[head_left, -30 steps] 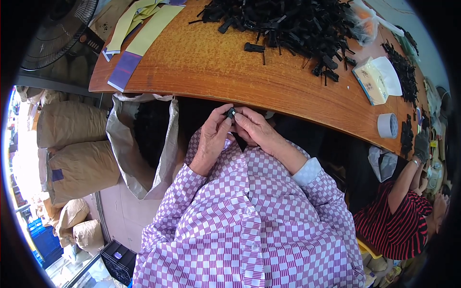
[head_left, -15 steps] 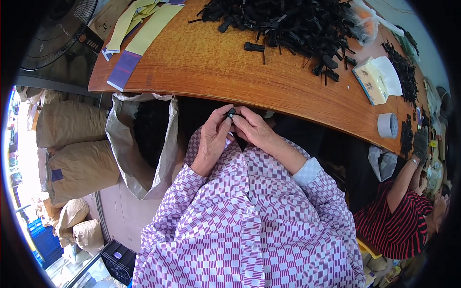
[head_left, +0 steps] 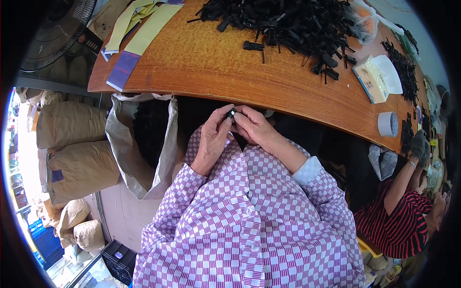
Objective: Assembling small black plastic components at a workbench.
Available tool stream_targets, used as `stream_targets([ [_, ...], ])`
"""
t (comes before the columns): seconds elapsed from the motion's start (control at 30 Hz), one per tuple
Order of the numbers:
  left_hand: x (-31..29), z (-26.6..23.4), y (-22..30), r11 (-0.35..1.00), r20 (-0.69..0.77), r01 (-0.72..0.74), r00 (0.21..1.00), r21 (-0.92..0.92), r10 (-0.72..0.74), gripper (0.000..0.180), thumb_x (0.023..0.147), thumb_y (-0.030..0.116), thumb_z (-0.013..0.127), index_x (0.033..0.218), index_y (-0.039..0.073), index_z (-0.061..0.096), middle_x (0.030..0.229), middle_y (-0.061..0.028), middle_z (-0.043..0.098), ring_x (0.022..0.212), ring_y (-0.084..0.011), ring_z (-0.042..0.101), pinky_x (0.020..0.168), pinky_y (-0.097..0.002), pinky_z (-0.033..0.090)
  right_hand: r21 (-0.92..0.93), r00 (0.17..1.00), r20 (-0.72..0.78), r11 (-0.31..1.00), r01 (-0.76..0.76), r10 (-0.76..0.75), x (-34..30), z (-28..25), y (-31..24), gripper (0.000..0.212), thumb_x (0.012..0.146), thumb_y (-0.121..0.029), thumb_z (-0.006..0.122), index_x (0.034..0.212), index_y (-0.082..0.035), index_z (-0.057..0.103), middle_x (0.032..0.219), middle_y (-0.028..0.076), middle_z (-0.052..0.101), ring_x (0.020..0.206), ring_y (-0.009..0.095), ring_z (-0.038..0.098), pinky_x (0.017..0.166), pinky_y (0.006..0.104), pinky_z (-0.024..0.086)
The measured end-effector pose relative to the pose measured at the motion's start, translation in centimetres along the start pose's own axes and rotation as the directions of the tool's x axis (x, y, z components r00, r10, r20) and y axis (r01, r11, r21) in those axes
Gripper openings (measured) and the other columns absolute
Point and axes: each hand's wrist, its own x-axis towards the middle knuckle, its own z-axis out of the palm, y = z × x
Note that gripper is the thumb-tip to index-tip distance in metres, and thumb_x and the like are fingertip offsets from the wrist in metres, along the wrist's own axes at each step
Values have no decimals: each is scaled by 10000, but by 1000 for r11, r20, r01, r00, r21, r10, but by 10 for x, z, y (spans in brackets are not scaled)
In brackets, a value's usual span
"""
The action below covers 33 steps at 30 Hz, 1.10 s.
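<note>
My left hand (head_left: 212,135) and my right hand (head_left: 258,127) meet in front of my chest, just below the front edge of the wooden table (head_left: 211,57). Both pinch one small black plastic part (head_left: 232,113) between thumbs and fingertips. A pale patch shows on that part; most of it is covered by my fingers. On the table beyond my hands lies a big heap of similar black plastic parts (head_left: 288,24). One loose black part (head_left: 253,46) sits at the heap's near edge.
Left of my hands stands an open woven sack (head_left: 165,144) with dark contents. Yellow and purple paper strips (head_left: 149,33) lie at the table's left. A tissue pack (head_left: 372,81) and a tape roll (head_left: 387,125) sit at the right. A gloved co-worker (head_left: 396,211) works there.
My hands stay almost in place; the small part between my fingertips has turned slightly. At the right, the co-worker's gloved hands have shifted a little.
</note>
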Motion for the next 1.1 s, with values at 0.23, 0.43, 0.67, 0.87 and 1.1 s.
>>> stream_targets([
  [0.23, 0, 3, 1, 999, -57, -50, 997, 0, 50, 310, 940, 22, 484, 1246, 44, 527, 948, -11, 578, 713, -30, 544, 562, -162, 460, -30, 998, 3, 998, 58, -58, 1, 1, 3, 272, 1007, -229, 413, 1180, -30, 479, 574, -53, 377, 454, 28, 313, 400, 196, 210],
  [0.43, -1, 0, 7, 995, 10, -53, 999, 79, 52, 328, 965, 54, 449, 1289, 20, 485, 1092, -41, 561, 861, -83, 600, 641, -185, 480, 4, 997, 2, 997, 81, -81, -2, 1, -1, 270, 1009, -234, 407, 1178, -39, 487, 560, -56, 370, 437, 28, 296, 387, 194, 199],
  [0.67, -1, 1, 10, 997, 13, -38, 999, 72, 38, 330, 964, 57, 452, 1290, 19, 484, 1096, -39, 561, 846, -79, 597, 640, -184, 475, 17, 999, -1, 999, 45, -45, -2, 0, 0, 263, 1010, -236, 405, 1167, -42, 488, 558, -59, 367, 428, 29, 283, 380, 196, 188],
  [0.87, -1, -1, 8, 997, 20, -45, 999, 70, 44, 326, 960, 51, 458, 1283, 25, 495, 1087, -31, 569, 830, -66, 588, 634, -183, 471, 16, 999, -1, 999, 39, -39, -1, 0, 2, 256, 1007, -237, 413, 1153, -39, 483, 561, -56, 370, 428, 31, 284, 380, 199, 186],
  [1.1, -1, 0, 7, 995, 15, -15, 1000, 102, 14, 320, 957, 46, 462, 1274, 32, 505, 1079, -21, 576, 826, -59, 585, 628, -180, 467, 1, 1000, 6, 1000, 28, -28, -3, 1, -3, 252, 1006, -234, 416, 1159, -43, 474, 560, -52, 372, 427, 34, 285, 383, 204, 191],
])
